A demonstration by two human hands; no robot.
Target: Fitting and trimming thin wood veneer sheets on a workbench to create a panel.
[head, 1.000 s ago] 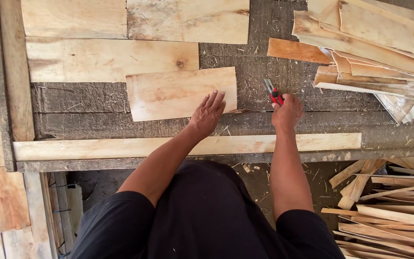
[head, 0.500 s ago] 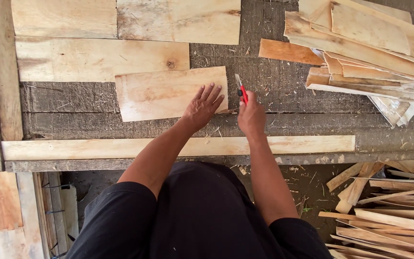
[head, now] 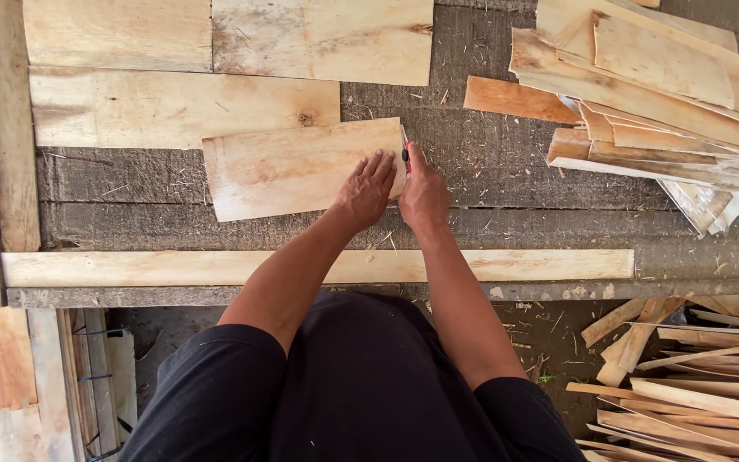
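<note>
Nearest, the person's dark clothing fills the bottom of the view, both bare forearms reaching away over a long pale wooden strip (head: 215,267) that lies along the near edge of the rough grey surface (head: 515,184). To the near right, below that edge, loose offcut strips (head: 694,385) lie heaped on the ground; to the near left stand more planks (head: 2,359).

A little farther in, the left hand (head: 365,190) lies flat, fingers spread fairly wide, pressing on the right end of a thin veneer sheet (head: 292,167) that sits slightly tilted on the surface. Just beside it, almost touching, the right hand (head: 423,195) is closed around a red-handled cutter (head: 405,154), whose tip meets the sheet's right edge. Only a small part of the tool shows above the fingers, so its blade cannot be made out.

Beyond the sheet, and partly under its far edge, lies a wider pale board (head: 173,107) with a dark knot, and farther still two more boards (head: 318,38) side by side. On the far right, a loose stack of veneer pieces (head: 660,77) fans out, with one orange-brown piece (head: 515,100) at its left side.
</note>
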